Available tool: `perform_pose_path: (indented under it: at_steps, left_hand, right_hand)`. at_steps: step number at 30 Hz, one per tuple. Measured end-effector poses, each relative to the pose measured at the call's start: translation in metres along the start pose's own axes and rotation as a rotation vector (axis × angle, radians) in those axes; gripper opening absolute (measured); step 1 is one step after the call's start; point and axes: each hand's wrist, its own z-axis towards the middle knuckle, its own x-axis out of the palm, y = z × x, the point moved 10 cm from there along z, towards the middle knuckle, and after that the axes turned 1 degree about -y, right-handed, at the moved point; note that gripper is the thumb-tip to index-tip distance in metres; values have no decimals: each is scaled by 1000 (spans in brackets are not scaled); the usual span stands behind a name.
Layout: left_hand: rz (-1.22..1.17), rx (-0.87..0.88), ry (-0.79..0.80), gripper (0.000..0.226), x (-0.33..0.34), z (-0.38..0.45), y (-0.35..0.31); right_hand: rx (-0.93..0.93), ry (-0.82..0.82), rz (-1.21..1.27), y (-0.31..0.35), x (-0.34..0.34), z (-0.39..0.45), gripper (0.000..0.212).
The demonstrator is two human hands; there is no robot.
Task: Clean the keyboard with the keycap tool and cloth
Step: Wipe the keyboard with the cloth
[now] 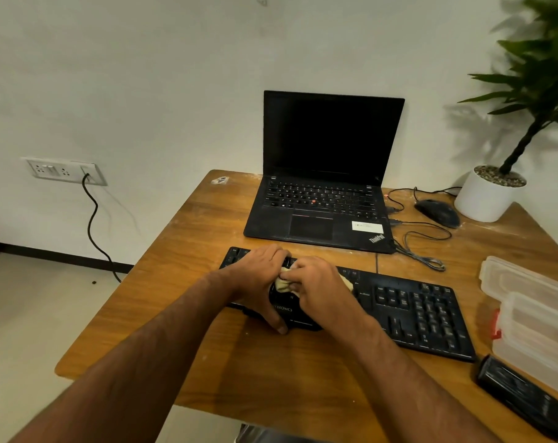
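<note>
A black full-size keyboard [421,311] lies across the wooden table [181,251] in front of me. Both my hands are over its left half. My left hand [258,276] lies on the keys with its thumb reaching down over the front edge, and its fingertips curl onto a small pale yellow cloth [284,284]. My right hand [316,287] grips the same cloth, bunched under its fingers, against the keys. The keys beneath my hands are hidden. I cannot pick out a keycap tool with certainty.
An open black laptop [322,199] stands behind the keyboard, with a mouse [437,212] and cables to its right. A potted plant [491,193] occupies the far right corner. A clear plastic case [533,311] and a black oblong object [520,398] lie at the right edge.
</note>
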Motion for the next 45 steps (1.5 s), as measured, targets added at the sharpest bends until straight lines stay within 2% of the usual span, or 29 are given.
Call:
perform_pose_path:
  at_steps: [8, 15, 25, 35, 41, 45]
  left_hand:
    - [-34, -22, 7, 136, 0, 0, 1]
    - [6, -17, 5, 135, -1, 0, -4]
    - [-24, -25, 11, 136, -1, 0, -2]
    - [4, -13, -19, 133, -4, -2, -6]
    - [2, -24, 6, 137, -2, -1, -4]
    - [-5, -29, 9, 139, 0, -1, -3]
  right_hand:
    - [117, -4, -2, -37, -26, -38, 30]
    - [-3, 22, 42, 11, 1, -10, 31]
    - [94, 34, 9, -22, -24, -52, 32]
    - [-38, 21, 75, 15, -3, -29, 27]
    - [24, 19, 39, -9, -21, -55, 31]
    - [2, 6, 20, -1, -19, -55, 31]
